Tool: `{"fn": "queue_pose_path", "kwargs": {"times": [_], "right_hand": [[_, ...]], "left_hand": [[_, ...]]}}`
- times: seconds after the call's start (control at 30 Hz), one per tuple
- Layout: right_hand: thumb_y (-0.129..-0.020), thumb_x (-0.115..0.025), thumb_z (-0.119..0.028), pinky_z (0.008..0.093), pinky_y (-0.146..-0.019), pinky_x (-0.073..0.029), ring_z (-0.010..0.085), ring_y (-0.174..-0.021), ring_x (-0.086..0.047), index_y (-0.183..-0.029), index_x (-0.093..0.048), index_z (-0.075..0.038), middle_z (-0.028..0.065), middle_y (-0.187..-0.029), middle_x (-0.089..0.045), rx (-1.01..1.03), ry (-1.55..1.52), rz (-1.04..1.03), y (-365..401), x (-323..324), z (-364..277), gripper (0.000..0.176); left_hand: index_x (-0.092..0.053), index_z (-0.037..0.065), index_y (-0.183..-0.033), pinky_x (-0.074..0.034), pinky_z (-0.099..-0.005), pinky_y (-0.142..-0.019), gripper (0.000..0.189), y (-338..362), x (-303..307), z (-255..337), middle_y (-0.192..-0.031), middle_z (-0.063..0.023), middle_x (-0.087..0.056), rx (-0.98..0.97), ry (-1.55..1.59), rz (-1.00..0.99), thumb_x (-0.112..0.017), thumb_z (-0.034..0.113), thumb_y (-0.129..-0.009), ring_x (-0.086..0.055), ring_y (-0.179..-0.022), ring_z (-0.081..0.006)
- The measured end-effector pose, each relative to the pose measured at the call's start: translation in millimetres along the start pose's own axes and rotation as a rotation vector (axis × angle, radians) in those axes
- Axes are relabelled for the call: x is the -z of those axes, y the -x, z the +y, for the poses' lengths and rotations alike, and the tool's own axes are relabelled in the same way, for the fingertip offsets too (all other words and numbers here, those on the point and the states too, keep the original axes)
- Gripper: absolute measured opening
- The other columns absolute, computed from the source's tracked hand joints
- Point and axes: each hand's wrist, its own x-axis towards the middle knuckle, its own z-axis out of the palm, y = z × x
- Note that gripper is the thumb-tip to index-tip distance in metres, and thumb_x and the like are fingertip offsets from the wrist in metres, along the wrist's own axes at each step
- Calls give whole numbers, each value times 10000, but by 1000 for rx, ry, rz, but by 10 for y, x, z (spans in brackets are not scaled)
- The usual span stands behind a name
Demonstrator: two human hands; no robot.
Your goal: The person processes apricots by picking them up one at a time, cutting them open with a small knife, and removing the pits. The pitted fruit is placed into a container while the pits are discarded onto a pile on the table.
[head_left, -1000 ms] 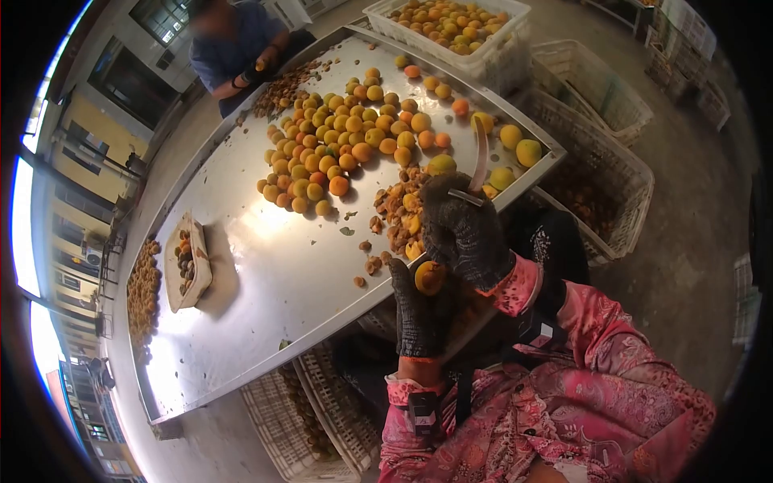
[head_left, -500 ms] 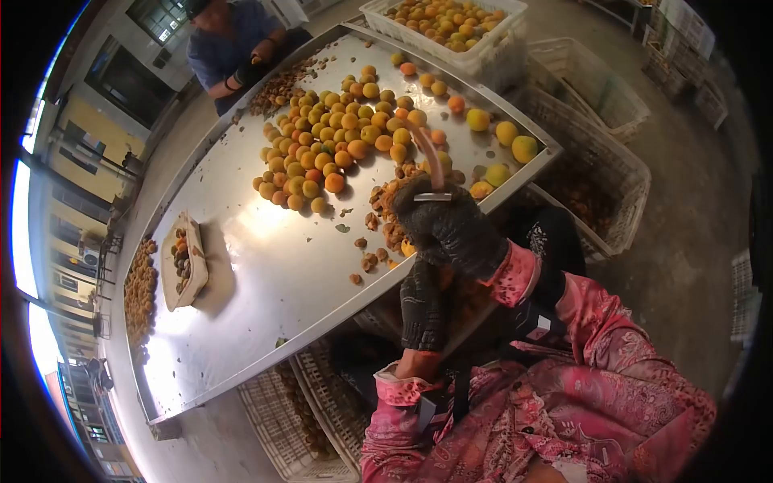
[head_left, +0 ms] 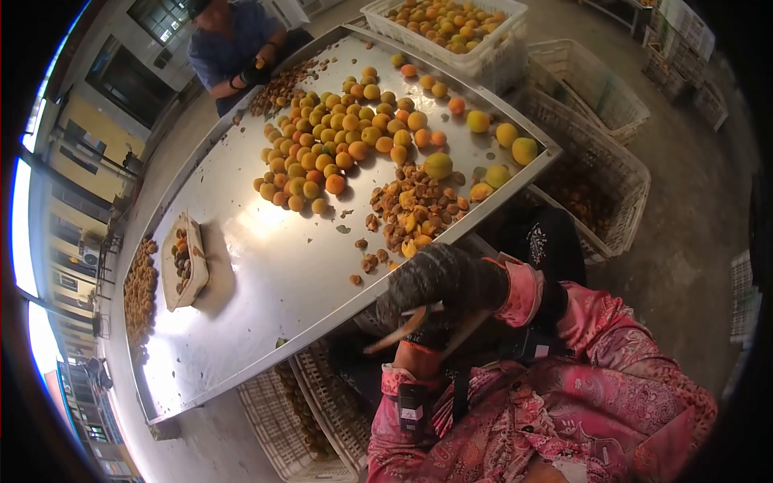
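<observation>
My right hand [head_left: 443,278], in a black glove, is closed around what looks like a knife [head_left: 407,328]; its narrow, brownish blade points down and left, blurred. Under it, at the table's near edge, my gloved left hand [head_left: 433,336] is mostly covered, so its fingers and anything in them are hidden. Just beyond my hands, a heap of apricot pits [head_left: 415,201] with torn orange flesh lies on the metal table [head_left: 274,266]. One larger yellow-green apricot [head_left: 438,166] rests at the heap's far edge. Behind it spreads a big pile of whole apricots [head_left: 322,137].
A shallow tray [head_left: 201,278] with dark pieces stands on the left, beside more pits [head_left: 139,290]. White crates [head_left: 628,201] line the right side; one full of apricots [head_left: 483,60] stands at the back. Another crate [head_left: 282,435] sits below. A co-worker [head_left: 233,48] works across the table.
My right hand has come down from over the pit heap to my left hand, and the blade has swung from pointing up to pointing down-left. The heap and the yellow-green apricot are uncovered.
</observation>
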Motion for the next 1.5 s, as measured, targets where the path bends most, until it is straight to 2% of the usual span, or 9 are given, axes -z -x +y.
{"fn": "queue_pose_path", "kwargs": {"times": [0.27,0.4,0.47,0.6,0.9,1.0,1.07,1.33,1.5], "right_hand": [[-774,-642,-37,236,-661,-484,82,-747,-579,-960,-605,-43,47,-855,-611,-381,-724,798,151,123,349,189],[-793,-626,-65,221,-665,-475,66,-720,-571,-1005,-590,-44,39,-831,-607,-372,-814,733,42,350,205,216],[-815,-620,-148,237,-671,-481,89,-709,-573,-1043,-570,-37,39,-807,-604,-525,53,317,52,256,219,259],[-741,-633,-147,377,-731,-473,292,-871,-554,-1089,-551,-57,114,-1015,-561,-342,562,92,351,-74,315,368],[-755,-655,-153,365,-732,-470,273,-816,-568,-997,-557,-21,127,-861,-573,-416,452,173,407,-99,382,293],[-770,-652,-164,361,-756,-465,256,-840,-572,-1004,-555,-17,129,-873,-587,-642,170,409,262,40,463,294],[-775,-651,-173,358,-770,-462,253,-864,-574,-1010,-553,-14,138,-893,-596,-699,-43,565,196,190,671,301],[-746,-645,-205,413,-826,-440,357,-938,-548,-1070,-531,0,203,-980,-586,-772,646,277,586,370,1129,400],[-862,-566,-177,187,-445,-376,27,-508,-445,-1017,-569,-76,-48,-681,-517,-984,-398,676,381,428,870,186]], "left_hand": [[-552,79,-991,-511,-318,-649,369,-109,27,-31,-891,-61,-597,431,892,198,-504,425,-872,-587,-753,-206],[-548,85,-999,-506,-299,-652,381,-104,10,147,-868,-49,-584,387,792,383,-496,440,-872,-582,-745,-185],[-548,90,-992,-504,-311,-665,373,-122,4,162,-864,-42,-578,239,765,393,-499,439,-872,-576,-758,-179],[-551,88,-997,-508,-357,-696,373,-132,-40,157,-869,-45,-580,249,850,413,-501,437,-872,-577,-790,-188],[-540,44,-1079,-485,-328,-797,449,-219,162,-144,-973,-87,-588,315,966,420,-453,441,-890,-567,-895,-199],[-552,38,-1088,-478,-319,-813,449,-154,327,-270,-980,-83,-591,74,1175,-85,-447,429,-893,-565,-917,-192],[-559,38,-1101,-449,-309,-853,406,-114,137,52,-1001,-91,-591,293,817,458,-437,374,-909,-557,-942,-193],[-516,-5,-1169,-373,-318,-937,329,141,447,-61,-1097,-142,-583,149,-230,-31,-476,187,-905,-503,-1091,-208],[-531,5,-1151,-489,-315,-706,374,-139,687,378,-937,-118,-621,142,-381,-17,-530,263,-880,-610,-792,-201]]}}
